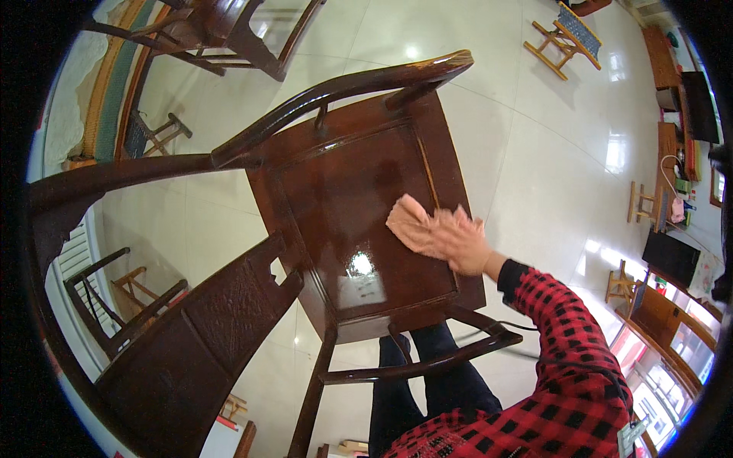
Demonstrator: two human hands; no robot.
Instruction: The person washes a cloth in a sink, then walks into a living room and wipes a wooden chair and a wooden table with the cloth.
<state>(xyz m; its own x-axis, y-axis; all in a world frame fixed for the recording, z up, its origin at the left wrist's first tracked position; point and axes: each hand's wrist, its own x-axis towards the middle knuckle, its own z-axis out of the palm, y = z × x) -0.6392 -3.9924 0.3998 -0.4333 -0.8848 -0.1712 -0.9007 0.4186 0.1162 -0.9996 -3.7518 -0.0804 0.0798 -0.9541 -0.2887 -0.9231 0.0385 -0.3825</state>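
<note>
A dark brown lacquered wooden armchair stands before me, its seat (pixel 349 194) facing up with a glossy sheen. My right hand (pixel 461 243) presses a pink cloth (pixel 408 222) on the seat panel, near the edge on the right; hand and cloth are slightly blurred. Part of the cloth sticks out past the fingers. The carved back splat (pixel 189 343) rises at the lower left. One curved armrest (pixel 343 83) runs across the top, its end worn to lighter wood. The other armrest (pixel 424 366) passes over my legs. My left hand is out of view.
Another dark wooden chair (pixel 229 34) stands at the upper left. A folding stool with a woven seat (pixel 579 33) is on the tiled floor (pixel 550 166) at the upper right. Along the right side are a black screen (pixel 670 259) and wooden furniture. A dark cable (pixel 518 326) hangs by my sleeve.
</note>
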